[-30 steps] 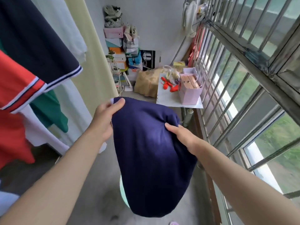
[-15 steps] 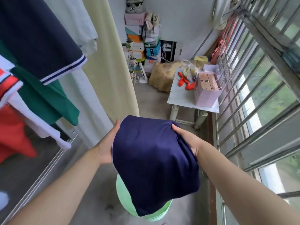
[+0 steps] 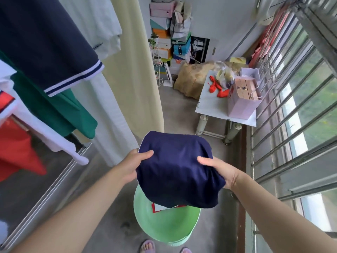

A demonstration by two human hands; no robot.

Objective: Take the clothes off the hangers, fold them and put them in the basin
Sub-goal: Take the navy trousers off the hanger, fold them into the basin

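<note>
Judging from the layout, the task is partly done: a folded navy garment point(image 3: 176, 170) is held above the green basin point(image 3: 164, 227), gripped at its left edge by the left hand point(image 3: 133, 165) and at its right edge by the right hand point(image 3: 220, 170), thumbs on top. One folded red-and-white piece point(image 3: 160, 206) is already seen inside the basin. Left to be taken down are a navy polo shirt point(image 3: 49, 44), a green shirt point(image 3: 60, 114), a red garment point(image 3: 16, 152) and white items point(image 3: 102, 24). The hangers themselves are cut off above the view, most of the basin's contents are covered by the navy fold, and fingers beneath the cloth cannot be seen.
</note>
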